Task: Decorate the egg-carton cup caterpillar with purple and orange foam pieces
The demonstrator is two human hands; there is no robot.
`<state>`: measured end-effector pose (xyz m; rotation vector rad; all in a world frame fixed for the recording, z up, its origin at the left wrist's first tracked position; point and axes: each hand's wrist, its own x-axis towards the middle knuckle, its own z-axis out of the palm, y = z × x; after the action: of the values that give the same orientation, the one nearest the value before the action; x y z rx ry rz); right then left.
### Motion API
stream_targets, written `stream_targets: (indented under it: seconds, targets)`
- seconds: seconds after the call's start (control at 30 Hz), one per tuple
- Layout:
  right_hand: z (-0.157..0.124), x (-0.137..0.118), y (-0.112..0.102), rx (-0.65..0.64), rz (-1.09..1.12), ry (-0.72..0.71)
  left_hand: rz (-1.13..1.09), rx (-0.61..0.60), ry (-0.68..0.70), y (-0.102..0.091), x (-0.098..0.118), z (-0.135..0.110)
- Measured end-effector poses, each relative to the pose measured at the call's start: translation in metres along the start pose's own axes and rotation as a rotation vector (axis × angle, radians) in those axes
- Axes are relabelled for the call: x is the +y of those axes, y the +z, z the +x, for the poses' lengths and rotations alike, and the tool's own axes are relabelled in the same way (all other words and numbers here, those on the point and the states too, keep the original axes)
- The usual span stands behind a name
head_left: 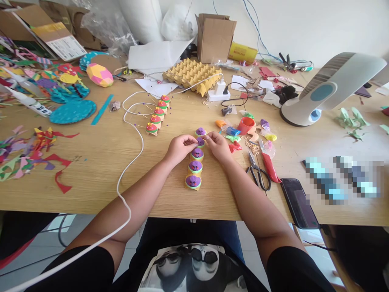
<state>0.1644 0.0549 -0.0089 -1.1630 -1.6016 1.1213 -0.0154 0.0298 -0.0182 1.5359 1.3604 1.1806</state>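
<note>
Cups with purple tops, five in one strip [197,155], lay on the desk [164,194], leading away from its near edge. I saw the second cup from the far end between the fingertips of the left hand [182,150] and the right hand [219,148]. Both sets of fingers were bent in with tips close together, the left ones just at the cup's edge; from my view I couldn't tell whether either gripped anything small. Farther back, a tall cardboard box [214,40] stood with its contents hidden from me. Near a red ring [246,126], a clear packet [232,131] held something blue.
</note>
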Motion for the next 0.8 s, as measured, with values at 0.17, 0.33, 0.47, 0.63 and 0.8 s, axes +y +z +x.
stream_targets:
  seconds: [0.17,0.33,0.47,0.63,0.8]
  targets:
    - [0.001,0.003,0.0,-0.008,0.021,-0.021,-0.004,0.001,0.013,0.0,0.0,0.001]
    - [0.001,0.003,-0.002,-0.006,-0.006,-0.015,-0.023,-0.016,-0.006,-0.002,-0.001,0.002]
    - [0.0,0.002,-0.002,-0.01,-0.006,-0.021,-0.045,-0.049,-0.016,-0.004,-0.002,0.003]
    - [-0.004,-0.002,-0.002,-0.006,0.023,-0.014,-0.036,-0.057,-0.02,-0.009,-0.003,0.003]
    - [-0.005,-0.004,-0.002,-0.007,0.026,-0.013,-0.028,-0.072,-0.04,-0.015,-0.003,0.004]
